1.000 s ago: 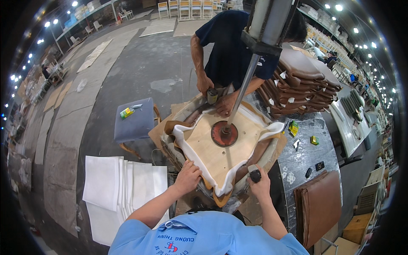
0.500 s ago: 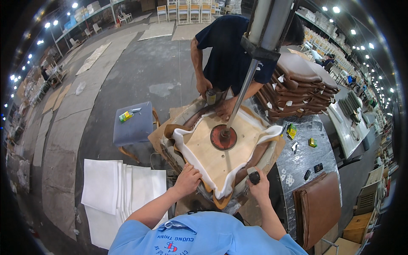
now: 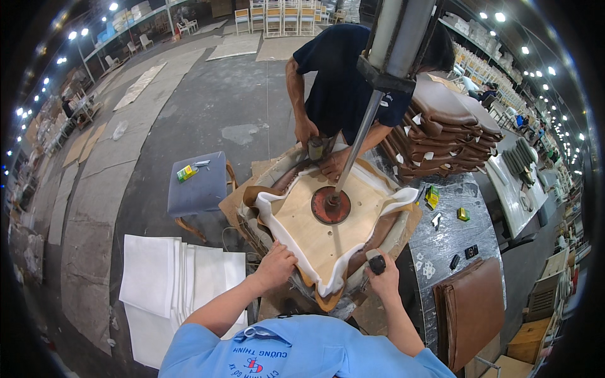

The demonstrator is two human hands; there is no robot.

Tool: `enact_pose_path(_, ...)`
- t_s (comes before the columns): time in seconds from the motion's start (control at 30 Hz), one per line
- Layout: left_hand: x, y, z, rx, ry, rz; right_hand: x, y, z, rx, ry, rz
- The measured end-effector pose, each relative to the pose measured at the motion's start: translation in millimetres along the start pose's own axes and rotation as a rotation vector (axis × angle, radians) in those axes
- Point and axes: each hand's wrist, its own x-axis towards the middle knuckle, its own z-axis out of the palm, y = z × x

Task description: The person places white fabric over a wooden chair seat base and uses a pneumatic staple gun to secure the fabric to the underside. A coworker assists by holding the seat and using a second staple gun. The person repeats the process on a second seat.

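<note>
A flat, pale plywood panel point(image 3: 302, 214) lies beneath a round red press disc point(image 3: 322, 211) on a shiny metal rod point(image 3: 360, 138), bordered by soft white padding point(image 3: 397, 200) and a tan flap of cover point(image 3: 328, 303). The left hand point(image 3: 276, 266) curls its fingers at the padding's edge; whether they pinch it, I cannot tell. The right hand point(image 3: 385, 277) grips a grey-and-black handheld tool point(image 3: 377, 263).

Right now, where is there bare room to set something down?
Free: the blue-grey stool, this side of its yellow-green box; the silvery table, between the white piece and two black pieces. Crowded: the wooden board, under a red disc, with white padding around and the left hand, right hand and a co-worker's hands near.
</note>
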Motion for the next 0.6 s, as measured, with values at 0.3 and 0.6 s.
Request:
enact_pose_path(0.3,6,-13,-9,0.050,-0.038,-0.014,2,4,-3,0.031,-0.021,0.013)
enact_pose_path(0.6,9,-18,-8,0.072,-0.051,0.018,5,9,-4,0.021,-0.036,0.015)
